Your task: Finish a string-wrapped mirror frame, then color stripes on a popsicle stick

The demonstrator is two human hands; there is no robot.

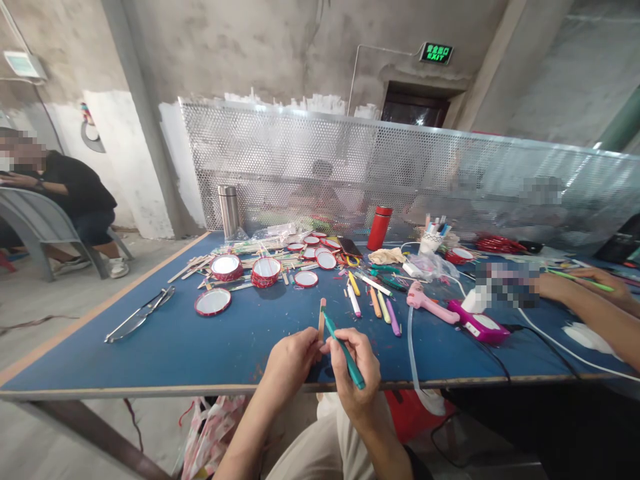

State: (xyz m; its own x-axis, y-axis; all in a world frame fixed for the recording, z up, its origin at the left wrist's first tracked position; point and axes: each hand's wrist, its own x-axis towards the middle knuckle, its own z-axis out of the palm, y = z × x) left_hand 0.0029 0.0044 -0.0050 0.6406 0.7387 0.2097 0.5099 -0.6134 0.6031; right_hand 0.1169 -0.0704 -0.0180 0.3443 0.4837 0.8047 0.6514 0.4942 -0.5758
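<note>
My left hand [295, 357] pinches a flat wooden craft stick [321, 319] near its lower end, holding it upright above the front edge of the table. The top of the stick looks pinkish. In my right hand [357, 367] is a teal marker pen [349, 357], gripped like a writing tool. Its tip touches or almost touches the stick near the top. Beyond my hands lie several coloured markers, among them a purple one [393, 317] and an orange one [375, 302]. A round red-rimmed mirror [213, 302] lies flat to the left.
Eyeglasses [140, 315] lie at the left. Stacked mirrors [266, 272] and loose sticks fill the back, near a steel flask [229, 212] and a red flask [380, 228]. A pink glue gun [431, 303] with its cord lies right, near a co-worker's arm [585, 300].
</note>
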